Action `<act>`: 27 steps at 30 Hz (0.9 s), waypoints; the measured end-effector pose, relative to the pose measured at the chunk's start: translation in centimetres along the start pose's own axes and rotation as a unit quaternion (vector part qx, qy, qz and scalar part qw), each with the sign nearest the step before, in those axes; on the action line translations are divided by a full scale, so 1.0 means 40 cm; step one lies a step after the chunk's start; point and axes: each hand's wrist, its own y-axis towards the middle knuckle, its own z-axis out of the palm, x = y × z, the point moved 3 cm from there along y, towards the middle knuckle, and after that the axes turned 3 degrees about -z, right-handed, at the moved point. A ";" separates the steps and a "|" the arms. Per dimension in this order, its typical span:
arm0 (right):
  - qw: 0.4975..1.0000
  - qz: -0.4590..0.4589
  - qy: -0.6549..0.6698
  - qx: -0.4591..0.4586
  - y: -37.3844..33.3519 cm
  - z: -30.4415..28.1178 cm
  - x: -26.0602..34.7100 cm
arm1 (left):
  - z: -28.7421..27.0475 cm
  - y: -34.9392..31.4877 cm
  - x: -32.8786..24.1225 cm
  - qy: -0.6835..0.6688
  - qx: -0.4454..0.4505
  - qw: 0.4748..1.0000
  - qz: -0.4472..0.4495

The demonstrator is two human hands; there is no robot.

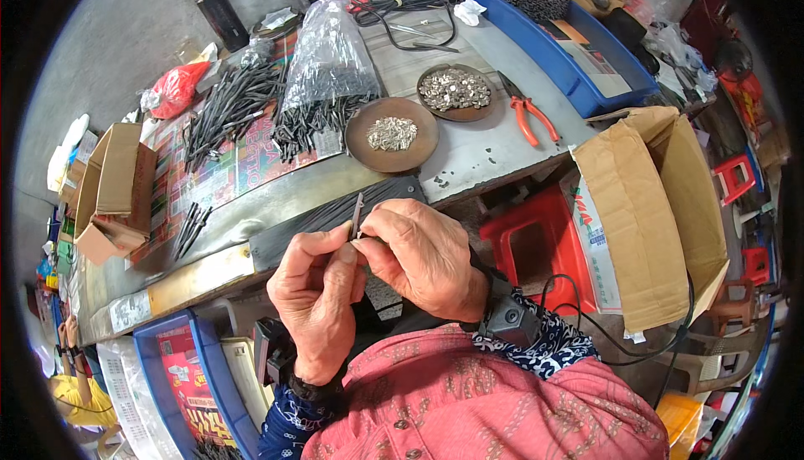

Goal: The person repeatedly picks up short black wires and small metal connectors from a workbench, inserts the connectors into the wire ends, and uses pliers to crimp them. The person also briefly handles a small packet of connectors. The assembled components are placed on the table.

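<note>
My left hand [322, 292] and my right hand [429, 250] meet close in front of my body, fingers pinched together. Between their fingertips a thin grey strip-like piece [358, 209] points up toward the table; its lower end is hidden by the fingers. Just beyond lies a black bar or pad [289, 238] along the table's front edge. A brown dish [358, 148] of small silvery pieces sits past my hands, with a second brown dish [425, 101] of rounder metal bits behind it. Pliers with red handles [529, 116] lie to its right.
Heaps of thin black strips [226, 112] lie left, some under a clear plastic bag [331, 49]. Blue trays stand at back right [599, 100] and lower left [155, 359]. An open cardboard box [636, 225] and red stool [544, 234] are right; another box [121, 179] is left.
</note>
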 end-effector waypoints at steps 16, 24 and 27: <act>0.950 0.235 0.205 0.027 0.005 0.014 -0.019 | -0.013 -0.003 0.002 -0.032 -0.013 0.999 -0.021; 0.941 0.271 0.200 0.040 0.031 0.023 -0.033 | -0.026 -0.008 0.009 -0.038 -0.013 0.999 -0.033; 0.938 0.270 0.205 0.071 0.026 0.013 -0.009 | -0.035 -0.014 0.001 -0.021 -0.019 0.999 -0.021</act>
